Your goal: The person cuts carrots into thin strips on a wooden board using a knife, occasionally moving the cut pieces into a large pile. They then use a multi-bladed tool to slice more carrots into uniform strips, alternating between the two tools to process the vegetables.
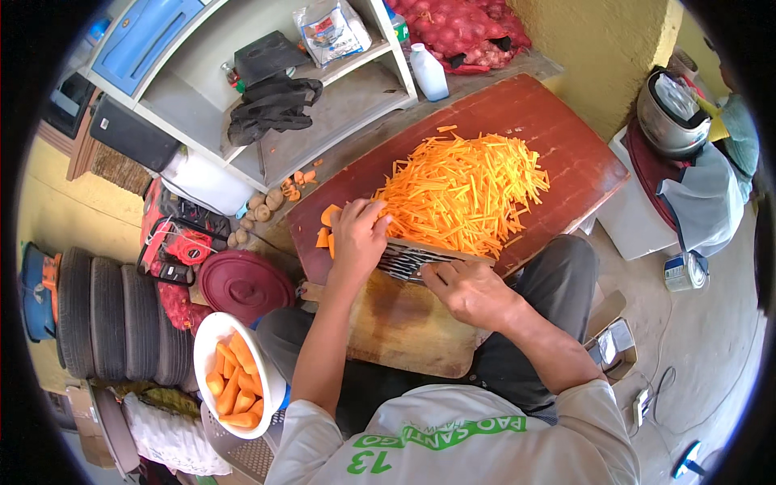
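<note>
A large heap of orange carrot strips (465, 190) lies on a reddish-brown wooden board (566, 121). At the heap's near edge sits a flat grater (400, 263) with rows of metal blades. My right hand (473, 291) is closed around the grater's right part, thumb on top. My left hand (360, 236) has its fingers curled at the grater's left end, beside the strips; what they grip is hidden. Carrot stubs (326, 226) lie just left of that hand. Nearer me, a worn wooden chopping board (412, 335) rests across my lap.
At the left, a white bucket (208, 327) holds peeled carrots (236, 380). Beyond it are a maroon lid (245, 283) and several tires (109, 315). A shelf (347, 133) and white bottle (428, 73) stand at the back. A tin can (685, 272) is on the right-hand floor.
</note>
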`<state>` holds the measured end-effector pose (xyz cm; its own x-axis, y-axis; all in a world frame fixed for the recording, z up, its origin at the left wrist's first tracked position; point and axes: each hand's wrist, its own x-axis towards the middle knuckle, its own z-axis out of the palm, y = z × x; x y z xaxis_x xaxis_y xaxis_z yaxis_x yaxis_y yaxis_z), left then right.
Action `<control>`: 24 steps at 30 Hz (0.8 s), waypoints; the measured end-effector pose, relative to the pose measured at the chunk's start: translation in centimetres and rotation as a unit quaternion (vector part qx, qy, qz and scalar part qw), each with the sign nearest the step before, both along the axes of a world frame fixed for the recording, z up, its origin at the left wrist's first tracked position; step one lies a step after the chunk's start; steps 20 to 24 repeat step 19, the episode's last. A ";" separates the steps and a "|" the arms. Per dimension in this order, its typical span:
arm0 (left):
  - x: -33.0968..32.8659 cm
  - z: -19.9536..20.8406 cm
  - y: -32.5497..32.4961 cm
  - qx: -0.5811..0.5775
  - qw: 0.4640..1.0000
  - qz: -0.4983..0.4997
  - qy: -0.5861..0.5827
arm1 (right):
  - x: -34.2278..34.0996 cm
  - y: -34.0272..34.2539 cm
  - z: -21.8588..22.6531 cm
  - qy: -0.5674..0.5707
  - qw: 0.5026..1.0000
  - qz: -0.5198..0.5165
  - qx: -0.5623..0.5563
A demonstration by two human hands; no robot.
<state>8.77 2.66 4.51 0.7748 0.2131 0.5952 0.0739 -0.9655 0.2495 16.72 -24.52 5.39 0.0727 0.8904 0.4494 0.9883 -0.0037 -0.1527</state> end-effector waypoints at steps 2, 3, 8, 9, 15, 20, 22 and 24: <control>-1.7 -0.9 -0.2 -0.028 1.000 0.005 0.009 | 0.1 -0.1 -0.2 0.004 1.000 0.002 -0.010; -2.7 -1.3 -0.2 -0.055 0.998 0.014 0.016 | 0.1 -0.1 0.1 0.022 0.999 0.007 -0.034; -6.7 -2.8 0.0 -0.066 0.997 0.031 -0.018 | 0.2 0.4 -1.6 0.129 0.986 0.063 -0.080; -7.1 -2.9 0.4 -0.065 0.997 0.035 -0.012 | 0.3 0.5 -1.8 0.120 0.989 0.064 -0.063; -7.5 -2.6 3.2 -0.011 0.997 0.066 -0.043 | 0.1 1.9 -1.8 0.175 0.983 0.059 -0.024; -7.8 -2.5 4.8 -0.031 0.993 0.109 0.008 | 0.9 2.5 -2.3 0.208 0.978 0.021 0.004; -7.8 -2.5 4.8 -0.031 0.993 0.109 0.008 | 0.9 2.5 -2.3 0.208 0.978 0.021 0.004; -7.8 -2.5 4.8 -0.031 0.993 0.109 0.008 | 0.9 2.5 -2.3 0.208 0.978 0.021 0.004</control>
